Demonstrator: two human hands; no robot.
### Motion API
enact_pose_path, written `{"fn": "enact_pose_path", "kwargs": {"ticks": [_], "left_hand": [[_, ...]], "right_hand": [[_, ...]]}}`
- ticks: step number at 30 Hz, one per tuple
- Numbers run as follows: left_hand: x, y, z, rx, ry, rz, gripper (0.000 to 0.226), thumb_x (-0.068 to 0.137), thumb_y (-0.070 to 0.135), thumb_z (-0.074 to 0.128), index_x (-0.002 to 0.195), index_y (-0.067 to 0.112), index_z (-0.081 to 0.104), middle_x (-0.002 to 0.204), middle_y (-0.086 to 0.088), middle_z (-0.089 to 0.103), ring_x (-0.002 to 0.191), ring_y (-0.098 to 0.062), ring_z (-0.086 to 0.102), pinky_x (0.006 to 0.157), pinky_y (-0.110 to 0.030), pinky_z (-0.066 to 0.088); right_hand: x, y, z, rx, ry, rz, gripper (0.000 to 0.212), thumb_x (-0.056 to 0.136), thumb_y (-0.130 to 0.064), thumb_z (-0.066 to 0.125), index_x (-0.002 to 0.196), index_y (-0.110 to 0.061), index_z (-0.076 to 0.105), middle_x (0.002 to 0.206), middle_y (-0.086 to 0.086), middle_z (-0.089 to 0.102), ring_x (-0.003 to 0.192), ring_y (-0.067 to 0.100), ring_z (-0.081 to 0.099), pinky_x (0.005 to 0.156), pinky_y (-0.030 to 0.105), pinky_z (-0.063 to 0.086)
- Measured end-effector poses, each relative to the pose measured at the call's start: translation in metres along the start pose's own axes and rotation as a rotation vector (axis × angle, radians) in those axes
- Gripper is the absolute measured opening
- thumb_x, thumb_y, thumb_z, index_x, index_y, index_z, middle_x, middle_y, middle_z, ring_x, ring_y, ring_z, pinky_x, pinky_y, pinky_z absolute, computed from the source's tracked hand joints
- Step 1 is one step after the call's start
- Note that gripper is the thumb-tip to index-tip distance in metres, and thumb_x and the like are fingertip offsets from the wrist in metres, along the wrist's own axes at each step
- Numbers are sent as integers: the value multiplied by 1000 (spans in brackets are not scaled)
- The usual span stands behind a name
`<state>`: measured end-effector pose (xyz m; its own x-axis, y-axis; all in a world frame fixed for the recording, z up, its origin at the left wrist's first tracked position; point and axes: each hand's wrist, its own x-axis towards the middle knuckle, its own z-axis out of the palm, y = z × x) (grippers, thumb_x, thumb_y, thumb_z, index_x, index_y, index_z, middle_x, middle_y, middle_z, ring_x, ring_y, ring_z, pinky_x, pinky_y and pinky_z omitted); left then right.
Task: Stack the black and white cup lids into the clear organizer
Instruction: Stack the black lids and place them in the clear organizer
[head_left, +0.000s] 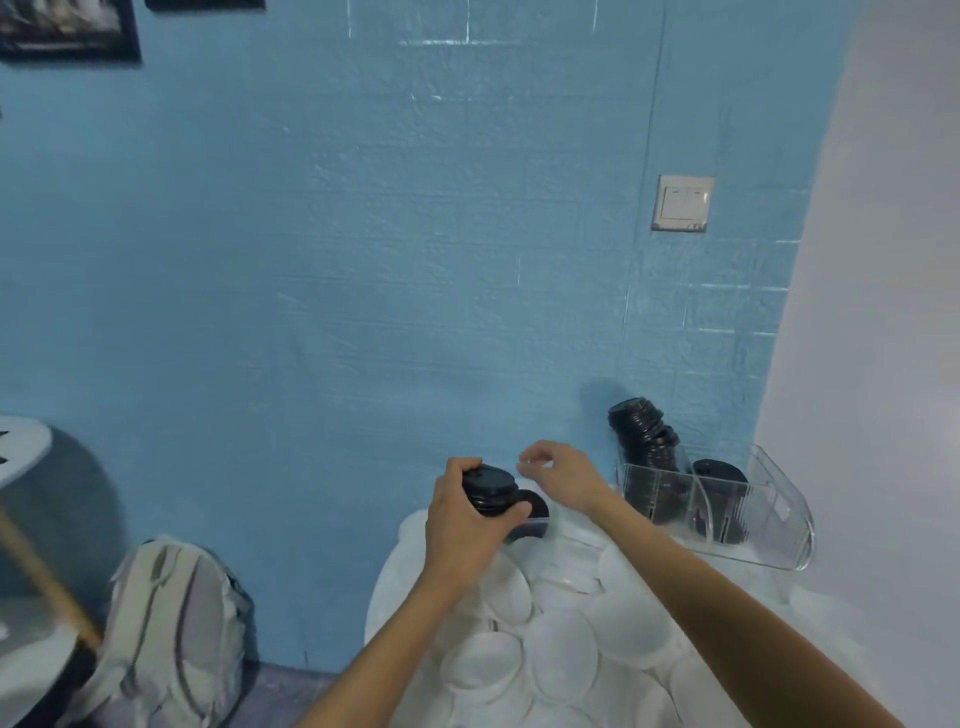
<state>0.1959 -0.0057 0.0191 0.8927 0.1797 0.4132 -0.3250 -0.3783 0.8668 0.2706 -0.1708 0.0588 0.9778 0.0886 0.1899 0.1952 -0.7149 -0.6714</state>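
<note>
The left hand (462, 525) grips a short stack of black lids (488, 492), fingers curled round its far side and thumb along the near side; the stack is round, dark and glossy, its ridged rims showing as thin rings one above another, and a small raised sip-spout marks the top lid; it is held just above the far edge of the bench (737, 569). The right hand (558, 475) hovers just beside the stack, to its right, holding nothing; its grip is loose, thumb and forefinger bent toward each other without visibly touching a lid. One more black lid (535, 503) lies partly hidden behind the left thumb.

White lids (563, 657) cover the near part of the bench in a loose, overlapping heap; they are flat, pale discs with a faint raised rim, and they blend into the white surface beneath.

The clear organizer (779, 512) stands at the far right of the bench against the blue wall (363, 260); it is transparent, ribbed on its sides, with upright dividers; a tall leaning stack of black lids (649, 441) rises out of its left compartment, and a lower one (719, 475) sits in the compartment beside it.

A light switch (682, 202) is on the wall above; a grey backpack (171, 623) rests on the floor at the left.
</note>
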Motion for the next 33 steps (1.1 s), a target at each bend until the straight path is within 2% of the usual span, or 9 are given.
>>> {"fn": "enact_pose_path", "kwargs": {"ticks": [2, 7, 14, 18, 20, 23, 28, 30, 33], "left_hand": [[4, -7, -7, -1, 10, -14, 69, 60, 40, 91, 113, 43, 47, 114, 12, 61, 102, -3, 60, 88, -25, 51], [15, -24, -19, -16, 42, -58, 68, 58, 44, 90, 111, 45, 48, 114, 12, 62, 101, 0, 61, 89, -25, 53], [25, -39, -23, -18, 66, -83, 69, 50, 53, 86, 107, 48, 48, 112, 14, 63, 101, -2, 62, 90, -27, 54], [25, -43, -21, -14, 54, -78, 70, 52, 50, 88, 111, 46, 49, 113, 15, 62, 103, -1, 60, 92, -29, 53], [24, -44, -20, -19, 41, -84, 71, 52, 52, 87, 111, 46, 49, 113, 15, 62, 103, -1, 60, 93, -30, 53], [22, -43, -18, -17, 35, -95, 72, 49, 56, 84, 110, 48, 48, 114, 15, 62, 104, -3, 61, 93, -32, 53], [21, -35, -13, -7, 33, -95, 71, 48, 55, 85, 107, 48, 47, 112, 16, 62, 101, 1, 61, 92, -30, 53], [21, -27, -9, -10, 21, -85, 69, 51, 49, 89, 106, 49, 47, 112, 16, 62, 100, 1, 61, 91, -30, 54], [19, -11, 0, -19, -1, -56, 70, 57, 44, 91, 111, 47, 47, 115, 16, 59, 101, 2, 60, 91, -27, 52]], "right_hand": [[18, 8, 17, -234, -50, 26, 31, 91, -26, 66, 121, -22, 65, 126, 3, 63, 117, 22, 59, 99, 34, 44], [41, 25, 53, -432, -149, 108, 43, 88, -35, 61, 130, -23, 58, 131, 8, 53, 116, 30, 59, 93, 35, 48], [59, 31, 67, -521, -207, 153, 37, 79, -42, 64, 108, -20, 62, 106, 3, 64, 92, 24, 60, 74, 29, 46], [66, 29, 65, -505, -203, 166, 48, 77, -44, 75, 116, -20, 63, 116, 4, 64, 106, 25, 62, 79, 29, 48], [68, 28, 61, -455, -180, 189, 53, 76, -41, 82, 121, -21, 62, 122, 4, 61, 112, 26, 61, 84, 30, 48], [70, 28, 53, -352, -128, 204, 48, 77, -35, 86, 119, -21, 66, 124, 5, 64, 110, 25, 62, 80, 29, 46], [64, 9, 15, -134, 13, 160, 41, 75, -38, 86, 111, -23, 72, 111, 1, 71, 96, 19, 65, 82, 31, 51], [57, -5, -9, 63, 80, 139, 35, 75, -37, 87, 105, -23, 74, 102, 0, 72, 91, 19, 68, 83, 36, 58], [27, -33, -47, 455, 1, 141, 30, 82, -29, 84, 106, -15, 74, 99, 3, 74, 80, 16, 70, 65, 27, 59]]}}
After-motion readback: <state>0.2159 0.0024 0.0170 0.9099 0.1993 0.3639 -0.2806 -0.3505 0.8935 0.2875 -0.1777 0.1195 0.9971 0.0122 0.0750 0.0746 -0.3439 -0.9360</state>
